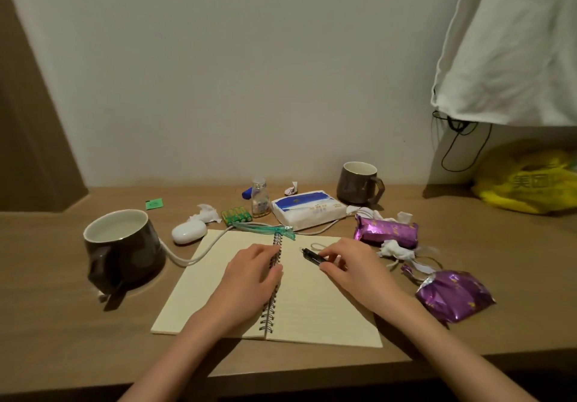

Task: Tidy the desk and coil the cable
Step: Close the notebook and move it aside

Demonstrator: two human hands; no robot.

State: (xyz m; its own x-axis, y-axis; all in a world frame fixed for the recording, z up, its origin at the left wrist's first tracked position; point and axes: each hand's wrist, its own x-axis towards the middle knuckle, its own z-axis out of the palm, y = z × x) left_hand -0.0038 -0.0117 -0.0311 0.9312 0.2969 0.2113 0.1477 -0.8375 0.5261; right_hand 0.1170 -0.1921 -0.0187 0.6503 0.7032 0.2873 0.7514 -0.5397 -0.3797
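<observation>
Hands reach in from the near edge of the bench (62,323), both forearms bare and angled toward the open spiral notebook (312,301) at its middle. The left hand (249,276) lies palm down over the wire binding, fingers loosely curled and resting on the page, gripping nothing. The right hand (349,264) pinches a small black pen-like object (312,256) between thumb and fingertips, its tip just above the right page. The white cable (199,253) runs from beside the large dark mug (125,248) at the left, across the notebook's far left corner, then past the tissue pack (309,211) toward the far side, loose and uncoiled. Two dark mugs stand on the bench, the second mug (359,184) near the back edge. Two purple foil packets (387,233) lie at the right, one nearer the front edge. Several crumpled tissues are scattered about, one (207,214) behind a white oval case (189,233). Four green batteries (236,215) sit in a row beside a small clear bottle (260,198).
</observation>
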